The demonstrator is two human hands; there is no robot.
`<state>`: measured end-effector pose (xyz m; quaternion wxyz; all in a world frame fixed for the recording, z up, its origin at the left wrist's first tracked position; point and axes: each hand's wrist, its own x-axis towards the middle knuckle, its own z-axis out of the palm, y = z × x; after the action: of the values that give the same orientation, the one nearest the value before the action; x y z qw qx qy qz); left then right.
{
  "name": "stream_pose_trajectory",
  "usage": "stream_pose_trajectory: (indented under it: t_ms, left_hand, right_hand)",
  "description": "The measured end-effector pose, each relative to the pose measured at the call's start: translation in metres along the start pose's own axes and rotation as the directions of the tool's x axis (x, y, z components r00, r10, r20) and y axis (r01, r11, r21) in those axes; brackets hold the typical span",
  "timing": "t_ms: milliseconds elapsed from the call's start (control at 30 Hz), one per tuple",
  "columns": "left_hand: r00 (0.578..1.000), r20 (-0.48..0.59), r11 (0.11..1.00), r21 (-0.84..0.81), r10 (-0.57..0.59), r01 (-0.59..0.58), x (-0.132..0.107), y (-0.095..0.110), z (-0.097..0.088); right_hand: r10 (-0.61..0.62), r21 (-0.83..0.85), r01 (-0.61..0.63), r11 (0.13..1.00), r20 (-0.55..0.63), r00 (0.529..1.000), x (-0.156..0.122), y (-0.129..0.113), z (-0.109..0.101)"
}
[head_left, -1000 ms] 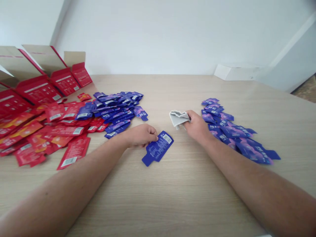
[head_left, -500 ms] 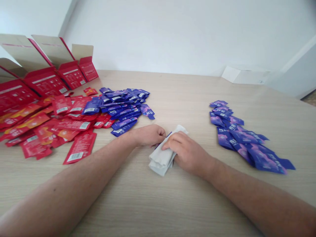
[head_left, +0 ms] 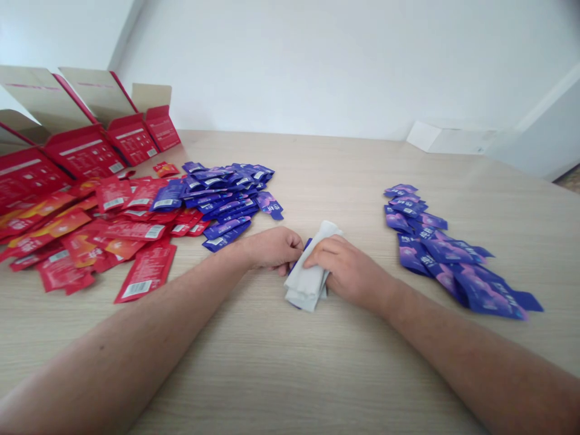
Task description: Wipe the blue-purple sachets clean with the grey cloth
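My right hand (head_left: pixel 348 273) presses a folded grey-white cloth (head_left: pixel 307 281) down on a blue sachet (head_left: pixel 302 254) lying on the wooden table (head_left: pixel 281 356). The cloth hides nearly all of the sachet; only small blue edges show. My left hand (head_left: pixel 272 249) is curled beside it, fingertips pinching the sachet's left edge against the table. A heap of blue sachets (head_left: pixel 222 193) lies behind my left hand. A row of blue-purple sachets (head_left: pixel 444 254) lies to the right of my right hand.
Many red sachets (head_left: pixel 90 235) are spread over the left of the table. Open red cartons (head_left: pixel 86 145) stand at the far left. A white box (head_left: pixel 448 139) lies at the back right by the wall.
My right hand brought the cloth from behind the sachet down onto it, then drew it slightly back along the sachet. My left hand stayed on the sachet's edge.
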<state>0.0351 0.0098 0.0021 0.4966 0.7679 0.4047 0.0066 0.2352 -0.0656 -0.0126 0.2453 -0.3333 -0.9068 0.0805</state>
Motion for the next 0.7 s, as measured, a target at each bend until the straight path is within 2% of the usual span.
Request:
stream_pose_trajectory:
  t_ms: [67, 233, 400, 567, 700]
  left_hand:
    - [1.000, -0.015, 1.000, -0.013, -0.006, 0.005, -0.0004, 0.0012, 0.0006]
    - [1.000, 0.004, 1.000, -0.009, 0.005, -0.005, -0.0012, 0.0025, 0.0000]
    - [1.000, -0.007, 1.000, -0.003, 0.000, 0.000, 0.0000, 0.0012, -0.0009]
    - [0.999, 0.027, 0.999, -0.010, 0.037, -0.037, 0.0011, -0.0018, -0.0010]
    - [0.999, 0.016, 0.999, -0.019, 0.044, -0.044, 0.0010, -0.0025, -0.0010]
  right_hand:
    - [0.036, -0.004, -0.037, 0.999, -0.023, 0.999, 0.0002, 0.0016, -0.0003]
    - [-0.092, 0.017, 0.091, 0.996, 0.062, 0.994, 0.0009, -0.0042, 0.0022]
    - [0.023, -0.008, -0.023, 1.000, -0.020, 1.000, -0.0003, 0.0000, 0.0005]
    - [-0.099, 0.009, 0.099, 0.995, 0.052, 0.994, -0.0009, -0.0045, 0.0041]
    - [0.041, -0.001, -0.041, 0.999, -0.016, 0.999, -0.0017, 0.0001, 0.0042]
